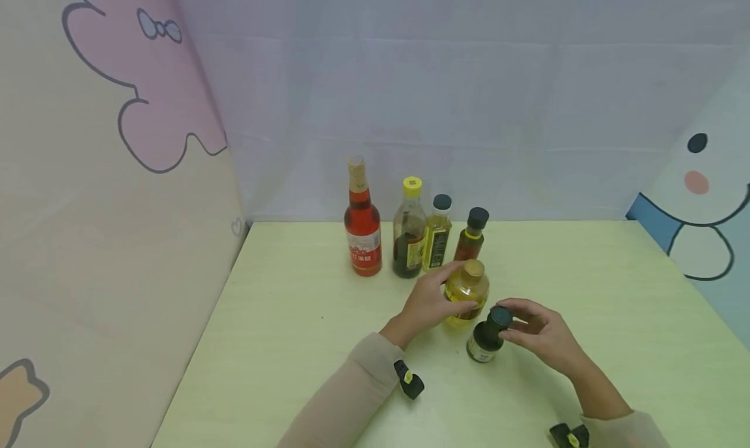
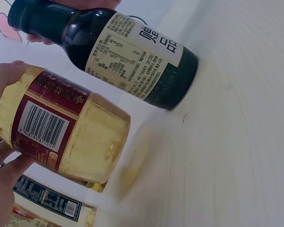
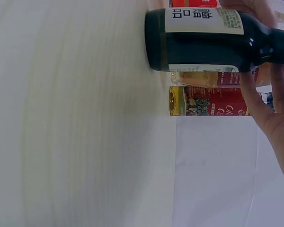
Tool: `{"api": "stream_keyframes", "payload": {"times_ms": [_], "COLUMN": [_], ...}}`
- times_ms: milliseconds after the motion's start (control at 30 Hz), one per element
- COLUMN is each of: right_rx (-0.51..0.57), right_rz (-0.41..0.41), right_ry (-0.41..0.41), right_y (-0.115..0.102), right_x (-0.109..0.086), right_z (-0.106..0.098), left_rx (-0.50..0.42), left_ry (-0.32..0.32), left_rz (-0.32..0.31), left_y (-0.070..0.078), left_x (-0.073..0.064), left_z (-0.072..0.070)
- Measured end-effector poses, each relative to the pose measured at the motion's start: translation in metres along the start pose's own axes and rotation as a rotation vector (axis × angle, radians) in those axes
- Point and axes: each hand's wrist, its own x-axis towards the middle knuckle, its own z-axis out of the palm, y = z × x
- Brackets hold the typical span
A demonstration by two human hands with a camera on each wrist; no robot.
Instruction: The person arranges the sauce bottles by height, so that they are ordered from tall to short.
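My left hand [image 1: 430,301] grips a squat oil bottle [image 1: 469,292] of clear yellow oil with a gold cap, fingers and thumb around its body. In the left wrist view its dark red barcode label [image 2: 42,125] shows, and a yellowish reflection lies on the tabletop by its base. To the right and nearer, my right hand [image 1: 547,334] pinches the top of a dark green glass bottle [image 1: 484,345] between thumb and fingers. That bottle leans slightly in the head view and bears a cream label [image 3: 203,21]. The two bottles stand close together.
Behind the left hand stand a tall red bottle [image 1: 363,239], a yellow-capped bottle of dark liquid [image 1: 408,239], a dark-capped oil bottle [image 1: 438,233] and a dark-capped red-labelled bottle [image 1: 471,239]. The pale tabletop [image 1: 281,318] meets cloth walls at the back and left.
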Motion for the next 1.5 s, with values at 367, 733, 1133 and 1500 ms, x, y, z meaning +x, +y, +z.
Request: {"api": "stream_keyframes", "payload": {"times_ms": [367, 733, 1133, 1500], "right_rx": [-0.02, -0.006, -0.031, -0.088], "right_rz": [0.007, -0.014, -0.007, 0.016], "right_ry": [0.005, -0.018, -0.006, 0.021], "right_y": [-0.001, -0.002, -0.002, -0.002], "right_x": [-0.001, -0.001, -0.003, -0.005], "right_z": [0.0, -0.002, -0.002, -0.001], "left_rx": [0.025, 0.012, -0.023, 0.047], "left_ry": [0.019, -0.026, -0.069, -0.076], "left_rz": [0.043, 0.038, 0.04, 0.045], "left_y": [0.006, 0.013, 0.01, 0.012], "left_x": [0.015, 0.034, 0.048, 0.062], "left_z": [0.011, 0.029, 0.047, 0.054]}}
